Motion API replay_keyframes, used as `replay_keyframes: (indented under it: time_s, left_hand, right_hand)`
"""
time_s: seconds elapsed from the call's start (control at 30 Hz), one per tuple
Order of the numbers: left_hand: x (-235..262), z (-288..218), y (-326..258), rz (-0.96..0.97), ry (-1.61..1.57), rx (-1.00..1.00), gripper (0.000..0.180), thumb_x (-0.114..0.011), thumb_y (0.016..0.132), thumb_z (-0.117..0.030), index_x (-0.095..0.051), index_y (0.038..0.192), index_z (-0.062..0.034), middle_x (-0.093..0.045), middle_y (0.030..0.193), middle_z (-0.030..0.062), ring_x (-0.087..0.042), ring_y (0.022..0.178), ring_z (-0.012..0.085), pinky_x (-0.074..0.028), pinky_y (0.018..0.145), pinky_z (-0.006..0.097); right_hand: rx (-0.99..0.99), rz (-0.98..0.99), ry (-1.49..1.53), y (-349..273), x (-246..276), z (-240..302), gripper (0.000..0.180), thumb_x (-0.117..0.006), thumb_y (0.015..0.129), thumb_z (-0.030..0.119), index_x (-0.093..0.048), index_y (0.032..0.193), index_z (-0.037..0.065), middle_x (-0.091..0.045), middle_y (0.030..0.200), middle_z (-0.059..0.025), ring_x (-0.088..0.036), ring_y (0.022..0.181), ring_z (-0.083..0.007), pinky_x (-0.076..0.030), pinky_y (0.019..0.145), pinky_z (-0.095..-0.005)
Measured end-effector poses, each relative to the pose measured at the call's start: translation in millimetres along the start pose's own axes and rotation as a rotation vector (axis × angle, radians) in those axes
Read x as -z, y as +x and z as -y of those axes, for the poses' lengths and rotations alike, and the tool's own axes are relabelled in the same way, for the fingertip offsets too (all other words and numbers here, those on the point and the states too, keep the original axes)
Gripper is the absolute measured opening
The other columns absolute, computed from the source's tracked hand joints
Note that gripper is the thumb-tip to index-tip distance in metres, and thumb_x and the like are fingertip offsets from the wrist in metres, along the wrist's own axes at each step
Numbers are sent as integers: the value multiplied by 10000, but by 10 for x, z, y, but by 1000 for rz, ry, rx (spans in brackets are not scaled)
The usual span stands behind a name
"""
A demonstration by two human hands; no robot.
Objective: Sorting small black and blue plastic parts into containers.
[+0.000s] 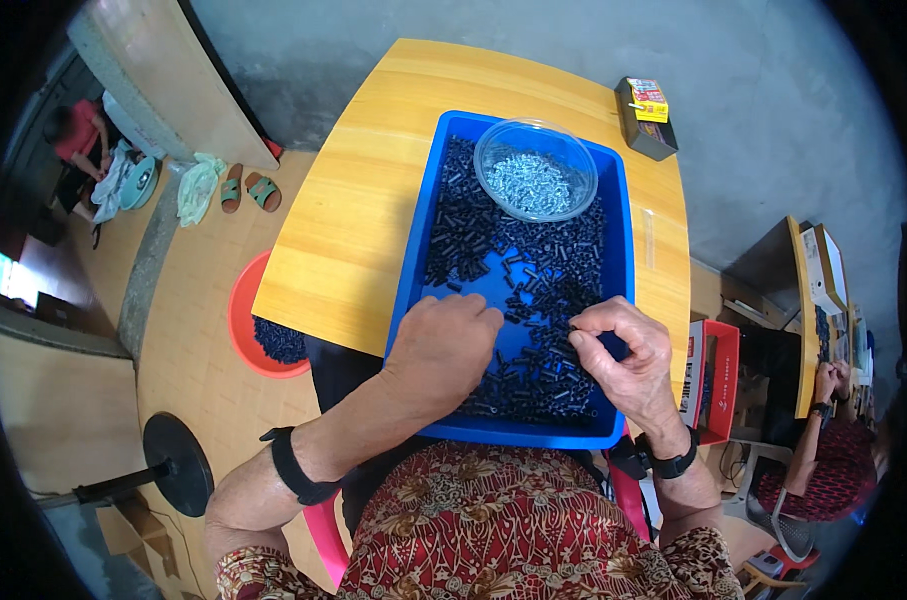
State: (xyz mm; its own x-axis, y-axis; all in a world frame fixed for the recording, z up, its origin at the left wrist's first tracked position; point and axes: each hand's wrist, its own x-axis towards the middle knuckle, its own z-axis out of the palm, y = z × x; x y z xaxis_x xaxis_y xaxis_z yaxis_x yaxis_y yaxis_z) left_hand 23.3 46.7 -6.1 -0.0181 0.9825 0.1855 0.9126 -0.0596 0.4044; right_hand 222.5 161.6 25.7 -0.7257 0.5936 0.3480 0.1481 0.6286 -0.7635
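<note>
Left hand (pixel 443 345) rests loosely curled on black parts (pixel 533 290) in blue tray (pixel 413 270), grip unclear. Right hand (pixel 623 355) grip pinched on one part. Clear bowl (pixel 535 170) of screws nearby.

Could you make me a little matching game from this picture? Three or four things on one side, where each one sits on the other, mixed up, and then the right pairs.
Things:
1. clear bowl of small silvery parts
2. red basin
3. small dark box
4. right hand

Places:
A. on the floor, left of the wooden table
B. at the table's far right corner
C. at the far end of the blue tray
D. over the small black parts in the tray's near right part, fingertips pinched

Pairs: 1-C, 2-A, 3-B, 4-D
</note>
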Motion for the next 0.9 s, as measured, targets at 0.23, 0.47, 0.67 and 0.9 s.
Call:
replay_keyframes:
  time_s: [0.23, 0.47, 0.67, 0.9]
  left_hand:
    - [289, -7, -24, 229, -987, 464, 188, -724, 852, -88, -704, 1021, -8, -688, 903, 13, -614, 771, 53, -482, 668, 214]
    - [325, -66, -136, 98, -1359, 545, 240, -719, 856, -60, -704, 1087, 3, -690, 933, 37, -649, 838, 101, -522, 793, 229]
    - [309, -69, -253, 70, -1583, 547, 234, -727, 880, -103, -704, 1096, -16, -703, 967, 61, -672, 874, 143, -517, 831, 250]
    - [272, -43, -346, -33, -1718, 568, 223, -709, 906, -128, -662, 1110, -50, -712, 962, 64, -688, 862, 136, -503, 751, 217]
  right_hand:
    - [-32, 84, 6, 32, 4, 24, 88, -715, 810, -17, -672, 886, -20, -676, 848, -119, -654, 765, -221, -516, 687, -315]
    - [-4, 152, 26, 85, -73, 57, 80, -715, 820, -3, -666, 883, -7, -667, 831, -117, -653, 756, -239, -516, 680, -331]
    - [30, 226, -13, 143, -121, 80, 78, -709, 832, 24, -658, 887, 2, -657, 811, -111, -650, 744, -251, -514, 664, -347]
    - [79, 378, -102, 287, -154, 19, 79, -696, 849, 48, -653, 891, -3, -631, 782, -126, -644, 707, -283, -517, 627, -372]
